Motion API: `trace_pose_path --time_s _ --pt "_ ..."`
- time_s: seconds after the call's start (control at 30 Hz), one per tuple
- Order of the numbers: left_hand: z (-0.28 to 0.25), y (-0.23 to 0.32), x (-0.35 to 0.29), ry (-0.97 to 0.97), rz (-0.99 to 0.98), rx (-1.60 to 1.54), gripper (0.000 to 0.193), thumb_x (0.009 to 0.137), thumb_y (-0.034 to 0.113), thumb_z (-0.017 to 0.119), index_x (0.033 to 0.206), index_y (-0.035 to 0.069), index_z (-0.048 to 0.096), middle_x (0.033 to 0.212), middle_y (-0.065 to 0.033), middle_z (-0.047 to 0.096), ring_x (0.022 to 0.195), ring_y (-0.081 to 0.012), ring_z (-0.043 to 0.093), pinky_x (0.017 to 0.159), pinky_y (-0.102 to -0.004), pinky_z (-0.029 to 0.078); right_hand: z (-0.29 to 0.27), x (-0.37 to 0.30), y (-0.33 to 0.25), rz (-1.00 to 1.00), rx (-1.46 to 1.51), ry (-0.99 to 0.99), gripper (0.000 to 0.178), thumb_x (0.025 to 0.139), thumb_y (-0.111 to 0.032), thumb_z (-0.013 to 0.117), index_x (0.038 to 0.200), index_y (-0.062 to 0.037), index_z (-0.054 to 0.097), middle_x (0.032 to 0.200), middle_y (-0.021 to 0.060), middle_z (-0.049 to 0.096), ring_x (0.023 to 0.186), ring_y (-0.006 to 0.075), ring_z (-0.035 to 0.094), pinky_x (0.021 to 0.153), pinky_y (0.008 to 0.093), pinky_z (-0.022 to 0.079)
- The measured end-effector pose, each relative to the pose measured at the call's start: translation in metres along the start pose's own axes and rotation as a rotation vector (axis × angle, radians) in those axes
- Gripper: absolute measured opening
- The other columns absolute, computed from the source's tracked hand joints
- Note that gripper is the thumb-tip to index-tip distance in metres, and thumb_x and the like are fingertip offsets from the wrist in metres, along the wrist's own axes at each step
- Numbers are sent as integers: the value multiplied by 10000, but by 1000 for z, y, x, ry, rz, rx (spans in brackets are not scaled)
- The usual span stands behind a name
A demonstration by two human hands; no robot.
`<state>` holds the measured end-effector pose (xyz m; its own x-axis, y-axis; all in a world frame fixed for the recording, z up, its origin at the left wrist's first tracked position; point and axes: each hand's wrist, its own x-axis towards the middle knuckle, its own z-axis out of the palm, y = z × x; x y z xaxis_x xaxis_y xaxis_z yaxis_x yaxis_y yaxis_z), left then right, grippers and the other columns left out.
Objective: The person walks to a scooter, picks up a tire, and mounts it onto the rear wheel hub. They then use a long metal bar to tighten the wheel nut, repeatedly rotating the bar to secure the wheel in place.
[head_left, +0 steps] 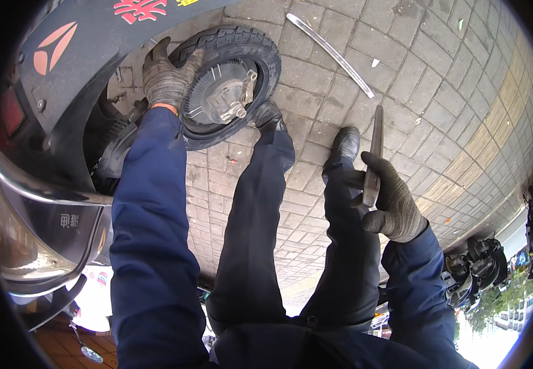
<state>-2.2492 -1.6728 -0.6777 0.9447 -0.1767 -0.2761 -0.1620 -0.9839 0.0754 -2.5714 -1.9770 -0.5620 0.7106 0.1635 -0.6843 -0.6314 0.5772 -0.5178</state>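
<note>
Two gloved hands are in view. Left hand (171, 77) lies against the left side of the wheel (229, 92) in the upper middle of the frame, thumb over its face; whether its fingers are clamped around the tyre (269, 54), I cannot tell. Right hand (397, 206), right of centre, is closed around the lower end of a metal bar (374, 150), whose tip points up the frame.

The wheel looks heavy, with most weight likely in the metal hub (216, 101); the treaded rubber should be stiff and grippy, the best place to hold. The axle end (239, 112) stands out, hard and awkward. The bar looks rigid and perhaps smooth.

The scooter (63, 67) hems in the wheel's left side, and a shoe (270, 115) sits just beside its lower right. Open paving (426, 111) spreads toward the upper right, crossed by a pale strip (334, 56).
</note>
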Motion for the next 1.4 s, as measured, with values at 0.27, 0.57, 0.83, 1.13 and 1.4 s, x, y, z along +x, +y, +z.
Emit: trace_pose_path --time_s 0.27,0.57,0.83,1.13,1.4 --pt "4 -40 -119 275 -268 -72 842 662 391 854 1331 12 508 1302 -247 527 1205 -381 536 1033 -428 432 -65 88 15 96 -683 -86 322 931 -178 643 1188 10 595 988 74 684 926 137 631 841 290 500" --pt "55 -103 -149 304 -606 -376 939 627 417 878 1346 -48 493 1291 -232 586 1201 -313 571 1032 -376 426 -101 155 111 -76 -924 70 182 889 -69 691 1053 -34 619 970 37 662 912 141 603 827 314 494" --pt "74 -137 -139 349 -367 -610 990 627 364 905 1340 -139 439 1264 -281 576 1156 -305 577 1013 -351 439 -98 221 133 -99 -1129 -106 301 939 -246 655 1098 0 586 913 103 648 861 191 599 797 323 491" --pt "70 -127 -138 324 -84 -1152 1101 577 291 941 1399 -145 351 1257 -293 572 1151 -299 589 1013 -366 454 -58 266 116 -171 -1810 -128 363 876 -197 637 1203 -44 591 945 204 687 931 346 673 789 427 515" --pt "76 -106 -181 284 -111 -1139 964 575 280 949 1246 -161 416 1103 -250 639 955 -286 666 819 -366 575 -2 272 80 -207 -2101 -217 298 869 -204 621 1144 -94 647 872 168 691 867 347 674 765 432 527"
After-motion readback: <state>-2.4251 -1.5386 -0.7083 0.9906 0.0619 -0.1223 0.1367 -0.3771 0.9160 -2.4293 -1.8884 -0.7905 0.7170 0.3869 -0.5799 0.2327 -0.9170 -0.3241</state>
